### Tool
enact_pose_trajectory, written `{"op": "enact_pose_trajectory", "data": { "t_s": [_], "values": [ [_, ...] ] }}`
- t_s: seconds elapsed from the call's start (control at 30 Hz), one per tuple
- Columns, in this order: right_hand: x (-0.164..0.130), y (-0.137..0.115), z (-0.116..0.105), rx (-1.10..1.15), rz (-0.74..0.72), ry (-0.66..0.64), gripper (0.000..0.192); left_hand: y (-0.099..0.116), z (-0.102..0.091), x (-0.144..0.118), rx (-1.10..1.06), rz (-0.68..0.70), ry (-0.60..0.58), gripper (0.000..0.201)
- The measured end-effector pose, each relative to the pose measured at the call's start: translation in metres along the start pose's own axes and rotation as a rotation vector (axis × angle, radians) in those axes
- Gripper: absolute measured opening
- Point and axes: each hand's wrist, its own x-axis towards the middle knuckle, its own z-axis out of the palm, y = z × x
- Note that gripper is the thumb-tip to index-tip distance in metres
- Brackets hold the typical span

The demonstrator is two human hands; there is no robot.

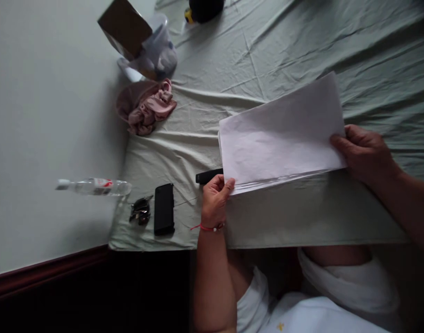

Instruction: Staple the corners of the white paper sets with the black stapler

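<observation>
A stack of white paper sheets (283,132) is held up above the cloth-covered table, its near edge showing several layers slightly out of line. My left hand (215,196) pinches the near left corner, thumb on top and fingers underneath. At the right edge, my right hand (366,150) grips the stack with its thumb on the upper face; its other fingers are partly hidden behind. Part of a black object (209,176) sticks out beside my left hand, the remainder covered by the paper.
Left on the pale green tablecloth (187,152) lie a black case (164,209), a bunch of keys (141,211) and a clear plastic bottle (101,186). Further back are a pink cloth (152,108), a plastic tub (165,55) with a cardboard box (126,27), and a black round object (206,9).
</observation>
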Motion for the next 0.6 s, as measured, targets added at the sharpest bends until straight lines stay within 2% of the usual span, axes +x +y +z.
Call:
{"op": "enact_pose_trajectory", "data": {
  "t_s": [0.13, 0.23, 0.47, 0.6],
  "values": [
    [-0.002, -0.003, 0.003, 0.006, 0.007, -0.024, 0.037, -0.006, -0.001, 0.0, 0.02, 0.029, 0.033, 0.057],
    [-0.002, -0.004, 0.003, 0.026, 0.015, -0.04, 0.037, -0.011, -0.002, 0.001, 0.015, 0.001, 0.028, 0.059],
    [0.002, 0.002, -0.005, 0.046, 0.058, -0.107, 0.041, -0.013, -0.002, 0.0, -0.086, 0.021, 0.113, 0.042],
    [0.001, 0.002, -0.006, 0.03, 0.065, -0.136, 0.042, -0.012, -0.004, -0.001, -0.061, 0.07, 0.188, 0.043]
  ]
}}
